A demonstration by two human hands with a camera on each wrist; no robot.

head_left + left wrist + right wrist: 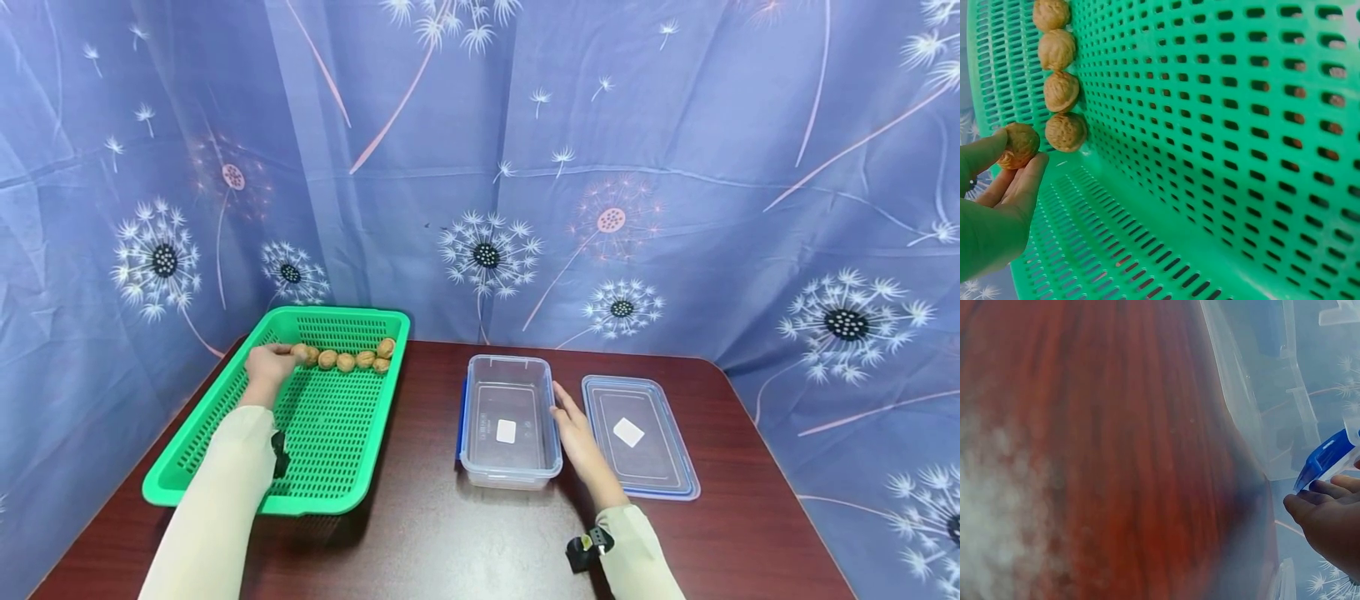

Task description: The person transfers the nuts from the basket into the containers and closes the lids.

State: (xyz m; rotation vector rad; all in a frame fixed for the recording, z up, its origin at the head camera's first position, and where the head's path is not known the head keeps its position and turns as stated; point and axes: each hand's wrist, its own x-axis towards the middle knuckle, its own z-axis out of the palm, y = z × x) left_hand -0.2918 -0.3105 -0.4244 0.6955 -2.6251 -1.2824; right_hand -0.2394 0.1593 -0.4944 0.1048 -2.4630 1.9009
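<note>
Inside the green basket (365, 458), at its far left corner, my left hand (268, 371) pinches a walnut (1020, 145) between thumb and fingers. That walnut is raised beside a row of several other walnuts (346, 362) along the basket's far wall. My right hand (576, 433) rests against the right side of a clear plastic container (504, 475), fingers fairly straight. In the right wrist view its fingertips touch a blue latch (1325, 456) on the container. Through the lidless top, a white square label shows on the container's bottom.
A clear lid (652, 450) with a white label lies right of the container. Everything stands on a dark red-brown wooden table (420, 517). A blue curtain (555, 192) with dandelion prints hangs behind the table and at its sides.
</note>
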